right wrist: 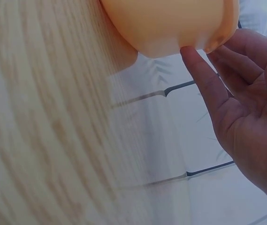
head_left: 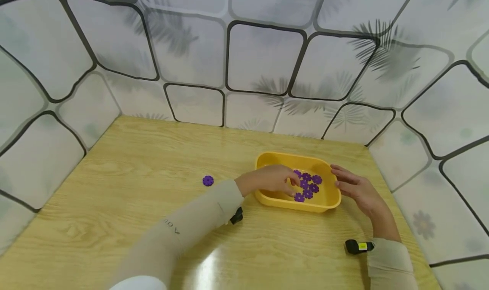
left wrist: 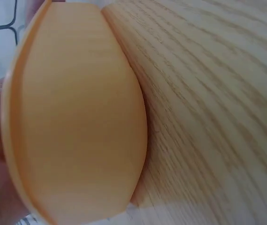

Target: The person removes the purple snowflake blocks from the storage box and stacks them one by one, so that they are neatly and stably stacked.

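Observation:
A yellow plastic tub (head_left: 294, 204) sits on the table with several purple snowflake-shaped discs (head_left: 307, 184) lying in it. My left hand (head_left: 273, 179) reaches over its left side, fingers bent down beside the discs and thumb held apart from them. From the left wrist, the tub's outer wall (left wrist: 81, 112) fills much of the view and hides the fingertips. At the tub's right end, my right hand (head_left: 357, 192) touches the outside with extended fingers. The right wrist view has its thumb (right wrist: 203, 77) against the outer wall and the other fingers near the rim.
One more purple disc (head_left: 208, 180) lies on the wooden table (head_left: 153, 162), left of the tub. Patterned cloth walls (head_left: 263, 60) stand behind the table and along both sides. Dark wrist cameras (head_left: 357, 246) are strapped near both sleeves.

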`<state>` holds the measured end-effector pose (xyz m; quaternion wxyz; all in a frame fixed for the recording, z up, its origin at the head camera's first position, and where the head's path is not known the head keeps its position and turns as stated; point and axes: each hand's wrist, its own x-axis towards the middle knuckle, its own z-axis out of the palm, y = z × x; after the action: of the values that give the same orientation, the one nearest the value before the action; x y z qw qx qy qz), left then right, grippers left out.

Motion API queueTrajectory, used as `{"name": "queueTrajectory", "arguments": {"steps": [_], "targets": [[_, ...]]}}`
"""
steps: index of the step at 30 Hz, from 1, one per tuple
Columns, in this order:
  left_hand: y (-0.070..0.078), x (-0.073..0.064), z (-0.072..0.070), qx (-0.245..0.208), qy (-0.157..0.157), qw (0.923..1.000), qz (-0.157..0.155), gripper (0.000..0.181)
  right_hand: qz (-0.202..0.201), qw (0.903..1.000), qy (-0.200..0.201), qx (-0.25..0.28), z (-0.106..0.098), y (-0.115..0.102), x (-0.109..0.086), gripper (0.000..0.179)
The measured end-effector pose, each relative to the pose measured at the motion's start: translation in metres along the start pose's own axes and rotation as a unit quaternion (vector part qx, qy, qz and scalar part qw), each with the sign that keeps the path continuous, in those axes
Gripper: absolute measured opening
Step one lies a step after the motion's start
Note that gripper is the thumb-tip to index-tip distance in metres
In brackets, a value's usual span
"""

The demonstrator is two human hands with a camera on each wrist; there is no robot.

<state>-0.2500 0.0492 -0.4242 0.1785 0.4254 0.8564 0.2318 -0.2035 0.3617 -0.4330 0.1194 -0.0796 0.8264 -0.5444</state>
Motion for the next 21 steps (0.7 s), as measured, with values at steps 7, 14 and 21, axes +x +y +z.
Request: {"name": "queueTrajectory", "arguments": {"steps": [7, 14, 21], "targets": [[-0.003, 0.025, 0.018, 0.029, -0.031, 0.9991, 0.003, 0.033, -0.004, 0.9999, -0.001, -0.014, -0.002, 0.001, 0.001, 0.060], [0.000, 0.031, 0.020, 0.056, -0.032, 0.9977, -0.020, 0.024, 0.001, 0.9999, 0.004, -0.013, -0.001, -0.002, 0.001, 0.059], [-0.003, 0.028, 0.013, 0.063, -0.013, 0.9963, -0.057, 0.025, 0.012, 0.9997, 0.003, -0.020, -0.002, -0.002, 0.000, 0.061]]}}
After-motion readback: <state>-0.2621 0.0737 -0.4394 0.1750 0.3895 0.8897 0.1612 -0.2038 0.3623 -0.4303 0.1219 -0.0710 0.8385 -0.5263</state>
